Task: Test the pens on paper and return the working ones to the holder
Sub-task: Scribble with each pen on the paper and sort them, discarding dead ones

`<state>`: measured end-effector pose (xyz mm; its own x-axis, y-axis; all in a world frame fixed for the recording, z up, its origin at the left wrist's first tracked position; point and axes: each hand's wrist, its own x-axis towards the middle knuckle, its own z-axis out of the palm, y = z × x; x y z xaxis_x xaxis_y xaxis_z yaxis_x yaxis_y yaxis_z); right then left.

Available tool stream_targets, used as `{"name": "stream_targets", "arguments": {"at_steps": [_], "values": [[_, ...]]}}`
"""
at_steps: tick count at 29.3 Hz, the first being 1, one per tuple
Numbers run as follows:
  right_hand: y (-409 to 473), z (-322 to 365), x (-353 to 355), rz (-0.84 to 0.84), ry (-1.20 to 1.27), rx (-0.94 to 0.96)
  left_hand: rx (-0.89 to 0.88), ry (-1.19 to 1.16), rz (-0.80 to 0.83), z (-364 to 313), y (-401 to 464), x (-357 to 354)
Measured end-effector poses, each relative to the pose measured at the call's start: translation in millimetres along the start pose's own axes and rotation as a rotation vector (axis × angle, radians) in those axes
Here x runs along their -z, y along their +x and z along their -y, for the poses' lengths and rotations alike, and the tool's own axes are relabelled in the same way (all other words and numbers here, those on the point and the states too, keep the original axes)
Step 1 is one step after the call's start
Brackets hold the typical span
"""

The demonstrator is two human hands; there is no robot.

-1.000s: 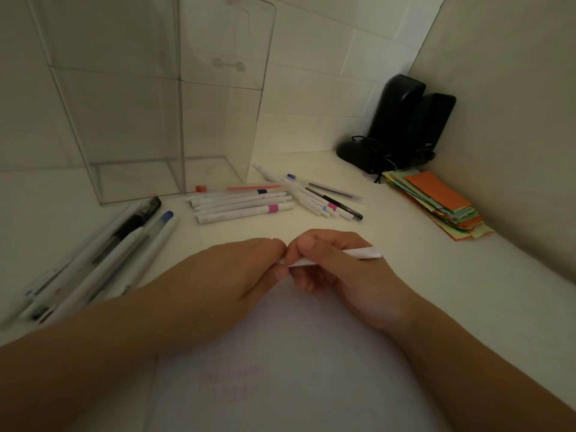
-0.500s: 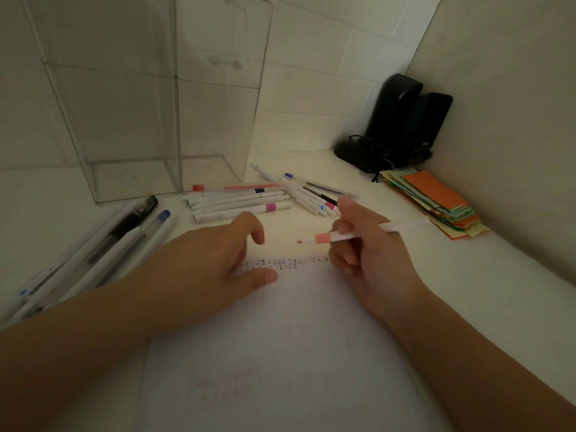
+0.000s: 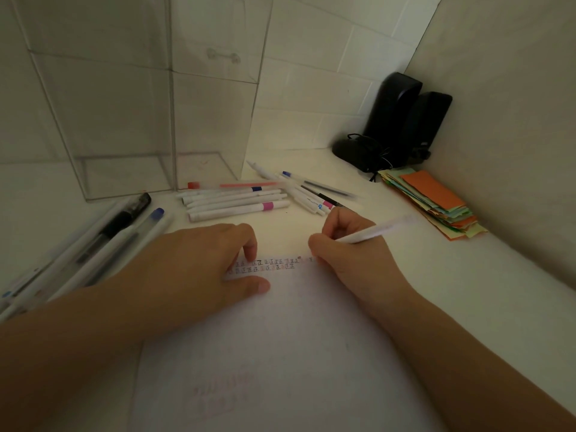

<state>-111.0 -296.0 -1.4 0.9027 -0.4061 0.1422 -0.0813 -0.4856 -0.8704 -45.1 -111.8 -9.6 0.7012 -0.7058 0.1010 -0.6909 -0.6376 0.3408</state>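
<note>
Nearest, at the table's front edge: a white sheet of paper, lying flat, with faint reddish marks low on it and two short rows of small pen marks close to its far edge. Left hand resting palm down on the paper's far left part, fingers straight and relaxed, thumb and forefinger touching the sheet on either side of the rows, holding nothing. Right hand at the right end of the same rows, fingers curled round a white pen, barrel slanting up and away to the right; tip hidden behind the fingers, so contact with the paper cannot be told.

Further out, along the table's left edge: a loose bundle of long pens, white and clear, one with a black cap, one with a blue cap. Beyond the hands, toward the middle of the table: a row of white pens lying side by side, some with pink or blue bands, and just to the right a crossed heap of more pens. Near the right edge: a stack of coloured paper slips, orange on top.

Farthest, at the back left: a tall clear plastic holder, upright, no pens inside. In the back right corner: two black speakers with a tangled cable, standing against the wall.
</note>
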Motion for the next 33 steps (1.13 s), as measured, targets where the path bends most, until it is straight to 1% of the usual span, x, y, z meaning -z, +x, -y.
{"name": "stream_targets", "arguments": {"at_steps": [3, 9, 17, 22, 27, 33], "values": [[0.6, -0.5, -3.5, -0.023, -0.005, 0.026, 0.009, -0.018, 0.001, 0.1, 0.9, -0.4], [0.7, -3.6, -5.3, -0.012, -0.032, 0.068, 0.006, -0.032, 0.003, 0.3, 0.7, 0.4], [0.8, -3.7, -4.6, -0.012, -0.04, 0.08, 0.02, -0.045, 0.016, -1.0, 0.6, 1.5], [1.0, -4.5, -3.6, 0.036, -0.026, 0.067, 0.029, -0.039, 0.026, -2.5, 0.5, 2.1], [1.0, -5.9, -3.6, 0.006, -0.037, 0.083, 0.023, -0.059, 0.0, -0.7, -0.9, 1.4], [-0.4, -6.3, -4.2, 0.028, -0.048, 0.121, 0.021, -0.072, -0.002, -0.2, -0.1, 1.0]]}}
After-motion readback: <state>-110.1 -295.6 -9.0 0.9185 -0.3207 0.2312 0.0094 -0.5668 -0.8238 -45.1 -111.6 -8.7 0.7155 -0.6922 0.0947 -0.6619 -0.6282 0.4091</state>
